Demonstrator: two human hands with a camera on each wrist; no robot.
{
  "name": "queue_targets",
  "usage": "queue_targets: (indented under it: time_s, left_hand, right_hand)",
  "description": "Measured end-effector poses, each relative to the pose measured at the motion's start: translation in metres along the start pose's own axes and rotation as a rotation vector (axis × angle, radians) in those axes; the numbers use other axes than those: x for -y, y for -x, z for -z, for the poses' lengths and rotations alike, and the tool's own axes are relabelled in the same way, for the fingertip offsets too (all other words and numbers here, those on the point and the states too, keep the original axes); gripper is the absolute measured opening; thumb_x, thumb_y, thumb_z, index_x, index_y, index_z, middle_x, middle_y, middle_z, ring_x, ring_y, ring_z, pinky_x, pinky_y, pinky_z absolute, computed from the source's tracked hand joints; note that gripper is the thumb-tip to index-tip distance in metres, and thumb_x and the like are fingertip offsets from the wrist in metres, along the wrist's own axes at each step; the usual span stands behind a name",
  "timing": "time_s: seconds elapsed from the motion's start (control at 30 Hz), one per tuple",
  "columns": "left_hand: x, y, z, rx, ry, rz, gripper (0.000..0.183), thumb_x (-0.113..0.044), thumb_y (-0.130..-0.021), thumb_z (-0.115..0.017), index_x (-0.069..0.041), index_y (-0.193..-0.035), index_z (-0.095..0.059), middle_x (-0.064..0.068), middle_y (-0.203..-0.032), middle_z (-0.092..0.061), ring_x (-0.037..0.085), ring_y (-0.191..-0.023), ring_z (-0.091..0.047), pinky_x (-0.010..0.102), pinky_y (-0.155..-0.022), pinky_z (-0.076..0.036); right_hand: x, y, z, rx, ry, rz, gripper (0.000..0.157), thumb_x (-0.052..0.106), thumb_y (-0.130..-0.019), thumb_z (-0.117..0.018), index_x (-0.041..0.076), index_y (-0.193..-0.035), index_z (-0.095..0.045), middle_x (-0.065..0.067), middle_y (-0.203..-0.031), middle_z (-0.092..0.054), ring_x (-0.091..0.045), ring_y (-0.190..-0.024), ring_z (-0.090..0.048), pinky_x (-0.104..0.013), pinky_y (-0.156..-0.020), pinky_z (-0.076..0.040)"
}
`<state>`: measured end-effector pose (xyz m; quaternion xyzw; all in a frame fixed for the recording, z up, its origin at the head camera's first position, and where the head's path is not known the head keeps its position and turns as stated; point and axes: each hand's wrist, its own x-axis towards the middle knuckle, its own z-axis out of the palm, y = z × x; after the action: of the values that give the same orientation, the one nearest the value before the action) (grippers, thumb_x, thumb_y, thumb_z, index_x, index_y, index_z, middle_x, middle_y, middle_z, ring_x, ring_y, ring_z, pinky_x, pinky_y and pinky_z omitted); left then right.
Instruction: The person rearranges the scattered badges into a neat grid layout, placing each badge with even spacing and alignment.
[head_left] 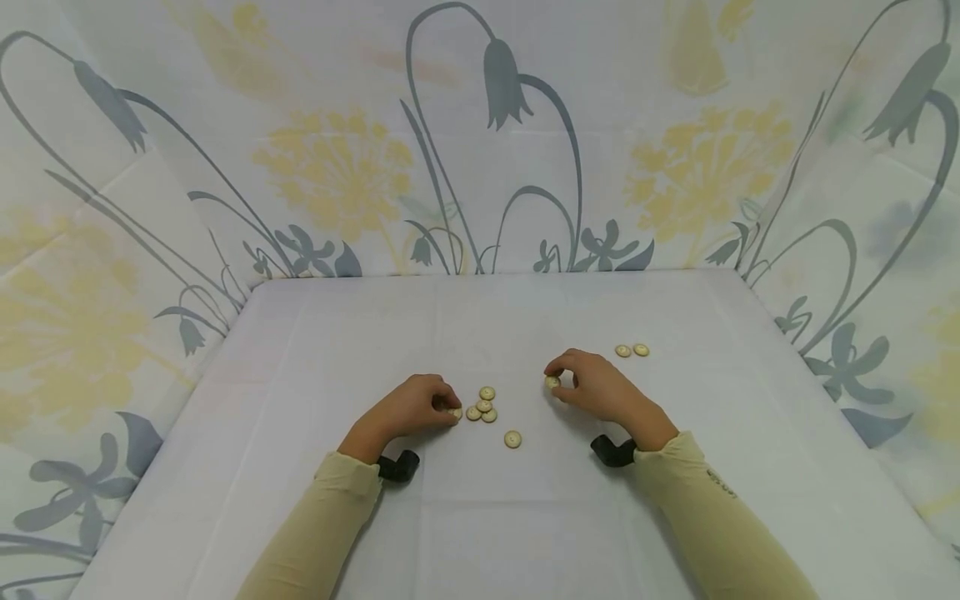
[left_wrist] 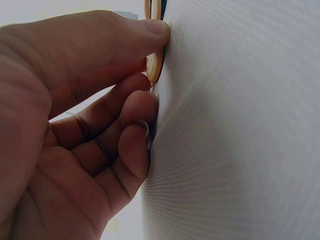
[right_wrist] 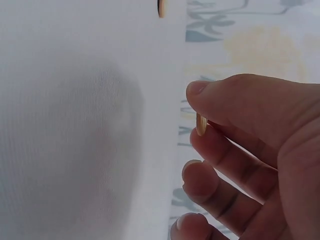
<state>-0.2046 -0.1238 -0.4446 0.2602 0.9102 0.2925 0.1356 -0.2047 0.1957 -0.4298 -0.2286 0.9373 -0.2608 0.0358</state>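
My left hand (head_left: pixel 411 407) is low at the white tabletop, its thumb and fingers pinching a round wooden button (left_wrist: pixel 154 67). In the left wrist view that button stands edge-on beside the cloth, with the fingertips right at the surface. Just right of this hand sits a cluster of several pale wooden buttons (head_left: pixel 484 406), one overlapping others. Farther right, my right hand (head_left: pixel 600 390) pinches another button (right_wrist: pixel 201 125) between thumb and index finger. The right wrist view shows it held apart from the cloth, the other fingers loosely bent.
A single button (head_left: pixel 512 439) lies nearer the front, between the hands. Two buttons (head_left: pixel 632 350) lie side by side beyond the right hand. A flower-patterned cloth wall (head_left: pixel 480 167) rises behind the white tabletop (head_left: pixel 510 542) and at both sides. Black straps (head_left: pixel 613 451) sit at the wrists.
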Motion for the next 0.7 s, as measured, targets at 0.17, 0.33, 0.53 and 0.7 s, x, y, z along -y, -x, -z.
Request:
queue_targets:
  time_s: [0.17,0.33,0.53,0.7]
  left_hand:
    - [0.000,-0.001,0.000,-0.001,-0.010,0.002,0.015,-0.020,-0.083,-0.076,-0.013,-0.097,-0.074,-0.005,-0.087,-0.062,0.007,-0.080,-0.055,0.024,-0.074,-0.048]
    - [0.001,-0.001,0.000,0.001,-0.012,0.003,0.016,-0.020,-0.083,-0.076,-0.013,-0.097,-0.075,-0.005,-0.086,-0.062,0.008,-0.079,-0.055,0.024,-0.073,-0.048]
    - [0.001,-0.001,0.000,0.006,-0.010,0.008,0.016,-0.020,-0.083,-0.077,-0.013,-0.097,-0.075,-0.005,-0.086,-0.062,0.008,-0.079,-0.055,0.024,-0.073,-0.048]
    - [0.001,-0.001,0.000,0.004,-0.018,0.008,0.016,-0.020,-0.083,-0.076,-0.013,-0.097,-0.075,-0.005,-0.086,-0.062,0.008,-0.079,-0.055,0.025,-0.073,-0.048]
  right_hand:
    - [-0.007,0.000,0.005,-0.010,0.003,-0.018,0.023,0.017,-0.088,-0.069,0.012,-0.111,-0.069,-0.001,-0.110,-0.067,-0.019,-0.090,-0.060,-0.034,-0.078,-0.048]
    - [-0.012,0.001,0.008,-0.015,0.008,-0.030,0.023,0.018,-0.088,-0.068,0.012,-0.110,-0.069,-0.002,-0.108,-0.066,-0.017,-0.085,-0.057,-0.032,-0.074,-0.047]
    - [-0.019,0.001,0.009,-0.027,0.031,-0.033,0.023,0.018,-0.088,-0.068,0.011,-0.110,-0.069,-0.003,-0.107,-0.066,-0.017,-0.088,-0.059,-0.035,-0.077,-0.048]
    - [-0.025,0.000,0.011,-0.040,0.039,-0.047,0.023,0.017,-0.088,-0.068,0.009,-0.110,-0.069,-0.005,-0.107,-0.067,-0.021,-0.097,-0.062,-0.041,-0.084,-0.049]
